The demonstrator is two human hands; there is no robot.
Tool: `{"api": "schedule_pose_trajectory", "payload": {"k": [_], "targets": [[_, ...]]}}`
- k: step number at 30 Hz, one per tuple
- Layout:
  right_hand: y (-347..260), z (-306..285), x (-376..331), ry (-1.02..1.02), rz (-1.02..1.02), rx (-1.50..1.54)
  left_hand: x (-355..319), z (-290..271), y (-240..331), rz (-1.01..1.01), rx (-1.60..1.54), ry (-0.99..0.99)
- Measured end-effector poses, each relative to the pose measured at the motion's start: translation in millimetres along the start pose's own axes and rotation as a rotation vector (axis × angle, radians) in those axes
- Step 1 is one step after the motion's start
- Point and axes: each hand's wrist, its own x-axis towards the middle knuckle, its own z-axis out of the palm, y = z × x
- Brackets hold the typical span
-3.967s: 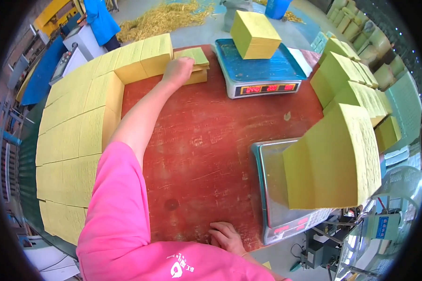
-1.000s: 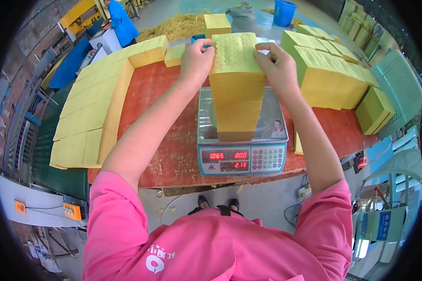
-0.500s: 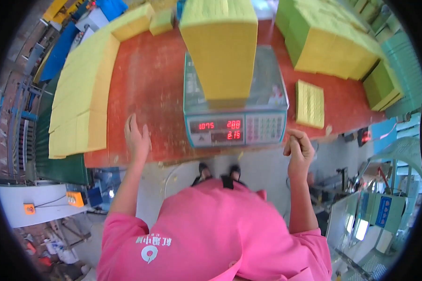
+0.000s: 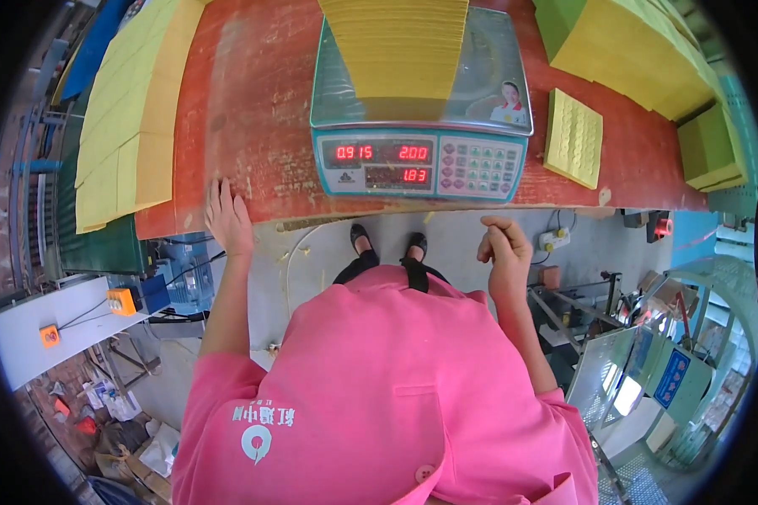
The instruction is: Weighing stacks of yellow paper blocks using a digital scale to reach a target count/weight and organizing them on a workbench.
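My left hand rests on the front edge of the red tabletop, fingers stretched out, holding nothing. My right hand hangs just off the table edge, below the right corner of the scale; its fingers are curled in, and nothing shows in them. Between and beyond my hands stands a digital scale with a lit red display and a keypad. On its metal plate sits a tall stack of yellow paper sheets, its top cut off by the picture's edge. To the right of the scale lies a small yellow bundle.
Rows of yellow stacks line the table's left side. More yellow stacks fill the far right, with a greenish-yellow block at the right edge. Machine frames stand below right, and a white panel with an orange switch box is below left.
My view has shifted, so the table and scale sit higher in the picture. My left hand has come to the table edge; my right stays curled. The red digits on the scale have changed.
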Motion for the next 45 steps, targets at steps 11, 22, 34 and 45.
{"api": "schedule_pose_trajectory", "payload": {"k": [11,22,34,45], "targets": [[9,0,-1,-0.035,0.036,0.078,10,1,4,-0.025,0.011,-0.018],[8,-8,2,-0.091,0.021,0.066,160,-215,196,0.576,-0.808,0.188],[26,0,-12,-0.044,0.068,0.145,274,-228,267,0.666,-1.009,-0.228],[32,25,-14,-0.124,0.067,0.122,257,-247,256,0.839,-0.876,0.260]]}}
